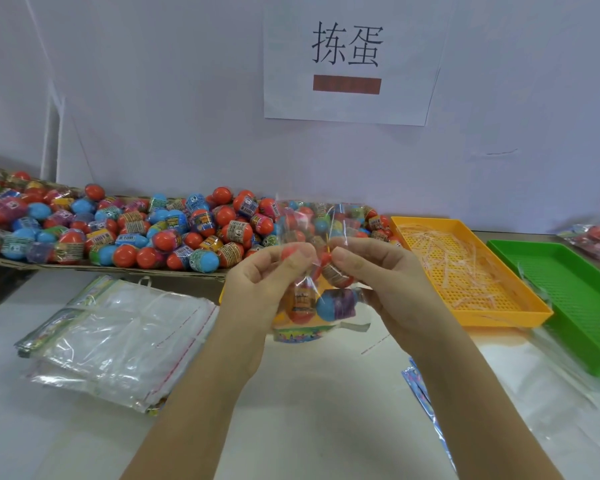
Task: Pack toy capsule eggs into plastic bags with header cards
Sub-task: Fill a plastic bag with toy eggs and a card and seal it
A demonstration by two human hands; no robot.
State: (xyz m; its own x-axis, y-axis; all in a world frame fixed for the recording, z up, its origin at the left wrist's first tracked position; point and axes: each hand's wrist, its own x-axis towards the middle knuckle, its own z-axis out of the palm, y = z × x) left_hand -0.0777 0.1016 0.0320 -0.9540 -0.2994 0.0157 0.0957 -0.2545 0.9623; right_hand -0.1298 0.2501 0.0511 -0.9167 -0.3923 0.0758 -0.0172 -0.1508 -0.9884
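L hand [269, 275] and R hand [373, 271] both pinch the bag [309, 220] mid-height, eggs [329, 306] sagging inside below my fingers. Film's thin, slick, floppy; I'd grip by the top flap. Egg pile [187, 230] behind bag, spare bags [118, 334] to its left, orange tray [506, 318] right.

Two hands, left hand [257, 282], right hand [378, 271]; one clear bag [312, 282], three eggs [333, 304] visible inside; loose eggs [136, 230] beyond counting; two trays, orange tray [506, 318], green tray [575, 292]; one stack of empty bags [118, 334]; one paper sign [347, 60]
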